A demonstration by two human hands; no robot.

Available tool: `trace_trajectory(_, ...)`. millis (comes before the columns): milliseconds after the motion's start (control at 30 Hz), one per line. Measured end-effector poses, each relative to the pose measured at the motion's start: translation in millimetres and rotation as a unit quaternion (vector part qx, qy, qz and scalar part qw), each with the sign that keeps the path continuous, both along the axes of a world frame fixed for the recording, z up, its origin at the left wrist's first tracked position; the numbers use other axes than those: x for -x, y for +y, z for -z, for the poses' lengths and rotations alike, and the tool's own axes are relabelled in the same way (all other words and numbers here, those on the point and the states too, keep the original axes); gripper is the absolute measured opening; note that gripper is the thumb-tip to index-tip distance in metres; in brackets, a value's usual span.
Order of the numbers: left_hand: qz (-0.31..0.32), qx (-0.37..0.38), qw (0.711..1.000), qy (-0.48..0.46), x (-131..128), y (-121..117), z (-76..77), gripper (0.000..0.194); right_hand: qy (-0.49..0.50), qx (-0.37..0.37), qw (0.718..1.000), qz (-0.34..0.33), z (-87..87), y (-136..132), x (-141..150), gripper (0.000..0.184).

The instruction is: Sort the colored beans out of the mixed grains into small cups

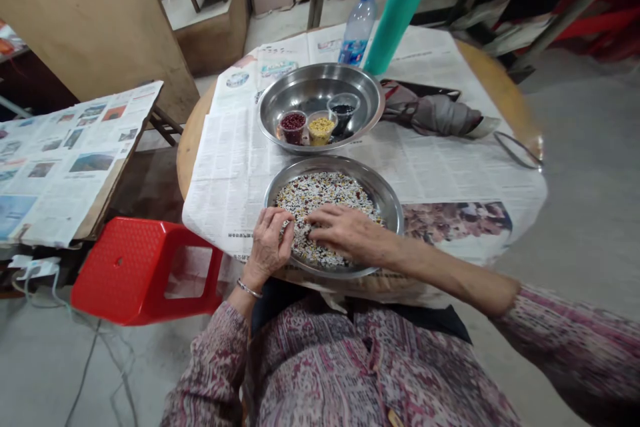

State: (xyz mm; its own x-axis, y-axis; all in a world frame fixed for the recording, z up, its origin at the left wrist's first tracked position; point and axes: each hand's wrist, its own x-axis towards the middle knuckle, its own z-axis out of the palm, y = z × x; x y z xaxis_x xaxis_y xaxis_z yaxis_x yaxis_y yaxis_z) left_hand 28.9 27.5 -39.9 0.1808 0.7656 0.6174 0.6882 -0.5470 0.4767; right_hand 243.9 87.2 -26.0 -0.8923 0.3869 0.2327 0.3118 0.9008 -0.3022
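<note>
A steel basin (395, 213) stands at the near edge of the table, holding a mix of white, yellow, dark red and black grains or beans (325, 190). My left hand (270, 240) is at the basin's left rim, its fingers curled in towards the thumb; whatever lies inside them is hidden. Over the middle of the grains reaches my right hand (345, 230), its fingers apart and pointing left, the tips at the mix. Behind sits a second, larger steel basin (270, 107) with three clear cups: dark red beans (293, 123), yellow grains (321, 127) and black beans (343, 110).
Newspaper (235, 173) covers the round table. At the back stand a blue-capped water bottle (359, 23) and a tall teal bottle (403, 13). A folded grey umbrella (435, 113) lies on the right. A red plastic stool (125, 273) is at the left, beside a newspaper-covered table (65, 153).
</note>
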Motion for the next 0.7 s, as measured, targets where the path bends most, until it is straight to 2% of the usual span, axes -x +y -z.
trace_trajectory(67,0.0,0.005,1.0,-0.005,0.1,-0.3,0.5,0.009,-0.003,-0.035,0.997,0.063,5.1,17.6,-12.8,0.021)
trace_trajectory(167,0.0,0.016,1.0,-0.011,0.9,-0.4,1.7,0.009,0.007,-0.051,0.982,0.184,10.8,43.2,-30.3,0.026)
trace_trajectory(233,0.0,0.017,1.0,-0.012,1.6,-0.4,2.5,0.009,0.007,-0.048,0.968,0.247,12.2,50.3,-31.7,0.025)
trace_trajectory(300,0.001,0.016,1.0,-0.013,2.0,-0.3,2.9,0.01,0.001,-0.042,0.964,0.264,11.5,46.1,-24.0,0.025)
trace_trajectory(367,0.002,0.016,1.0,-0.011,2.0,-0.3,2.8,0.01,-0.006,-0.029,0.973,0.231,9.8,31.7,-12.0,0.023)
trace_trajectory(467,0.001,0.016,1.0,-0.011,1.7,-0.5,2.7,0.011,0.002,0.019,0.991,0.132,8.6,0.4,3.3,0.02)
trace_trajectory(567,0.001,0.012,1.0,-0.009,1.6,-0.5,3.2,0.011,0.014,0.062,0.997,0.044,9.6,-24.4,13.2,0.019)
trace_trajectory(633,0.001,0.01,1.0,-0.005,1.8,-0.4,3.5,0.011,0.025,0.063,0.998,0.01,9.7,-29.4,19.3,0.017)
trace_trajectory(700,0.0,0.009,1.0,-0.003,1.9,-0.4,3.4,0.011,0.03,0.045,0.999,-0.004,8.6,-23.0,24.6,0.017)
